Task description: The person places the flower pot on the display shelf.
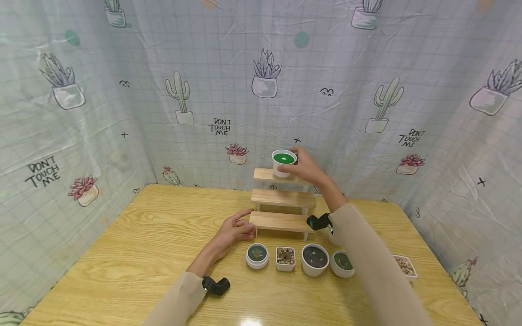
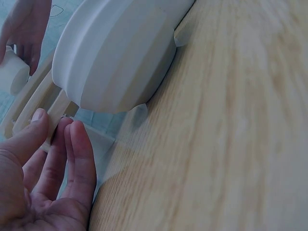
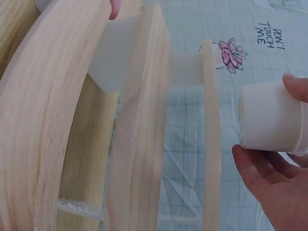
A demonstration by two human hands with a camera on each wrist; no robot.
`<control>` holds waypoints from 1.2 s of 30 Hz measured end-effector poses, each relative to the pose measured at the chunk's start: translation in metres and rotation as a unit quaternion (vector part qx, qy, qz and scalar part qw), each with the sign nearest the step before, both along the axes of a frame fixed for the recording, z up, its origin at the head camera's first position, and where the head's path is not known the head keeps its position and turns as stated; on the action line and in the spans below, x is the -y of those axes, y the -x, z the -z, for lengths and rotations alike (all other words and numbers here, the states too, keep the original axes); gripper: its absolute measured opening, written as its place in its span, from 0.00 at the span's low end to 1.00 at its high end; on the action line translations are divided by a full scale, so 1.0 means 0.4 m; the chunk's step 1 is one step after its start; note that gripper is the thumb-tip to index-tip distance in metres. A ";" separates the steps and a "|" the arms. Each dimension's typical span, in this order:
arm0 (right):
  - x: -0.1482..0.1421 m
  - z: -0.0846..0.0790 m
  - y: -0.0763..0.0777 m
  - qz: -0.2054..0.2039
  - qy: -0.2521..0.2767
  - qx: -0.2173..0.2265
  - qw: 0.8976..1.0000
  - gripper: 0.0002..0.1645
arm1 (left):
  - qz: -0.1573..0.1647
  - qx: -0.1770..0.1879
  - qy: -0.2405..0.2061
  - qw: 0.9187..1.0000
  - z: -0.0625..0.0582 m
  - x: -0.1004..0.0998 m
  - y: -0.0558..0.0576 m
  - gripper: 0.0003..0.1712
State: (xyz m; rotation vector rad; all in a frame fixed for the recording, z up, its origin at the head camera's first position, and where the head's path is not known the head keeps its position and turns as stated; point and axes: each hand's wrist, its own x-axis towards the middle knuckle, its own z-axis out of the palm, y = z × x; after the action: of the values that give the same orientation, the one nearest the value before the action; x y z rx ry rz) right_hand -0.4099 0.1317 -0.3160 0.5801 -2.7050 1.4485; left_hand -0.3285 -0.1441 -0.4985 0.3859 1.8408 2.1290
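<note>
A three-tier stepped stand [image 1: 281, 220] with wooden planks stands toward the back of the table. My right hand [image 1: 305, 168] grips a white pot [image 1: 284, 158] with a green top, holding it upright over the highest plank. In the right wrist view a gap shows between the pot's base [image 3: 242, 118] and that plank [image 3: 211, 130]. At the stand's lower left corner, my left hand [image 1: 229, 234] pinches the end of the lowest plank between thumb and fingers. In the left wrist view the thumb lies on the plank and the fingertips are beneath it.
In front of the stand sit a small round pot [image 1: 257, 256], a square pebble-filled pot [image 1: 285, 259], a larger round pot [image 1: 315, 259] and another round pot [image 1: 342, 264]. My right sleeve partly covers a white pot [image 1: 335, 237] and a pebble-filled container [image 1: 405, 266]. A patterned curtain [image 1: 204, 81] hangs behind.
</note>
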 end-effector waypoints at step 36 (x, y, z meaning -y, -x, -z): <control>0.069 0.039 0.017 0.011 0.039 0.014 0.999 0.47 | -0.001 -0.003 0.002 1.000 -0.003 0.000 -0.005 0.39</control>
State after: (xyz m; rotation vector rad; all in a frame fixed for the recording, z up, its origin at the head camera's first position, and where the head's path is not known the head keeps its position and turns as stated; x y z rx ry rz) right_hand -0.4166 0.1040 -0.3316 0.5278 -2.6523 1.5606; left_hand -0.3266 -0.1443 -0.4974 0.3908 1.8493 2.1276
